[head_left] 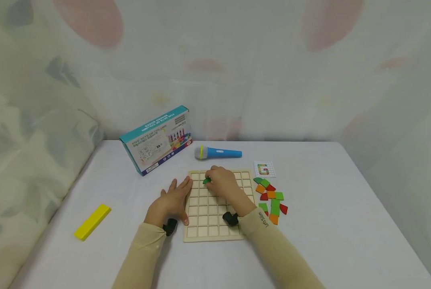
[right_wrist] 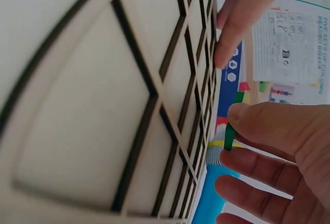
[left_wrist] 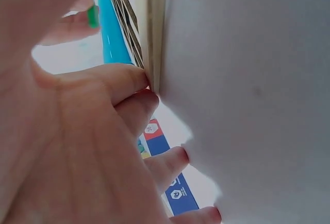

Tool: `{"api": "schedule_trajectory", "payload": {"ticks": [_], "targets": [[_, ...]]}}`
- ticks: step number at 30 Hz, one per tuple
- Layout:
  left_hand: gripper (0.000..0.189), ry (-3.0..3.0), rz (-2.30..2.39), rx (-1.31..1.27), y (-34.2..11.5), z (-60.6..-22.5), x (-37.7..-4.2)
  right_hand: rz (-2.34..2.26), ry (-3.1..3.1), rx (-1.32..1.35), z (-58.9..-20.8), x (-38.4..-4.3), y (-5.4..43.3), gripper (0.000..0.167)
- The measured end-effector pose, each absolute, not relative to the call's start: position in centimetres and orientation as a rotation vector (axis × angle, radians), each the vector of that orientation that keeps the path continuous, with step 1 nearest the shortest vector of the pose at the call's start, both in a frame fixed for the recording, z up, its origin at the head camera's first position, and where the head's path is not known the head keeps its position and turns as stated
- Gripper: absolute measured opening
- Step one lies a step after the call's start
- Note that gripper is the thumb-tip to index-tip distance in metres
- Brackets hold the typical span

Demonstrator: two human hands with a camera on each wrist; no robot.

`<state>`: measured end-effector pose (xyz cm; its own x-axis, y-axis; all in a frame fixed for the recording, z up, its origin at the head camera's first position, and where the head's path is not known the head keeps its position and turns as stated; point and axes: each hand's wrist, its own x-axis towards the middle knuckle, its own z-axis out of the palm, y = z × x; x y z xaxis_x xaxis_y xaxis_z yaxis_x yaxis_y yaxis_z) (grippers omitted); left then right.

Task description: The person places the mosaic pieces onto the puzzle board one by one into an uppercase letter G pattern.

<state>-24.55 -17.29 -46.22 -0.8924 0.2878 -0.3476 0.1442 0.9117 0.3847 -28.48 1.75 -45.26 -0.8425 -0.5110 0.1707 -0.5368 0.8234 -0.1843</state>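
Note:
A wooden grid board (head_left: 203,220) lies on the white table. My right hand (head_left: 223,184) is over its upper part and pinches a dark green quarter-round tile (head_left: 206,181) between thumb and fingertips. In the right wrist view that green tile (right_wrist: 235,123) stands on edge in the pinch, close over the grid. My left hand (head_left: 169,204) rests beside the board's left edge with fingers spread. Its fingertips touch the side of the board (left_wrist: 154,33) in the left wrist view, and other fingers lie on the table.
Several green, orange and red tiles (head_left: 275,206) lie right of the board, below a pattern card (head_left: 264,169) showing a letter G. Behind the board lies a blue toy microphone (head_left: 223,153). A cardboard box (head_left: 157,140) stands at back left, and a yellow block (head_left: 92,222) lies left.

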Motion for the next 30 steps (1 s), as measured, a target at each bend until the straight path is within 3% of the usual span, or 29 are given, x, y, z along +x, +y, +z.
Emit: {"api": "schedule_trajectory", "payload": {"ticks": [30], "targets": [[0.136,2.69,0.491,0.35,-17.5,-46.3,-24.6,0.33,-2.981,0.85,-45.7,-28.8,0.1,0.024]]}}
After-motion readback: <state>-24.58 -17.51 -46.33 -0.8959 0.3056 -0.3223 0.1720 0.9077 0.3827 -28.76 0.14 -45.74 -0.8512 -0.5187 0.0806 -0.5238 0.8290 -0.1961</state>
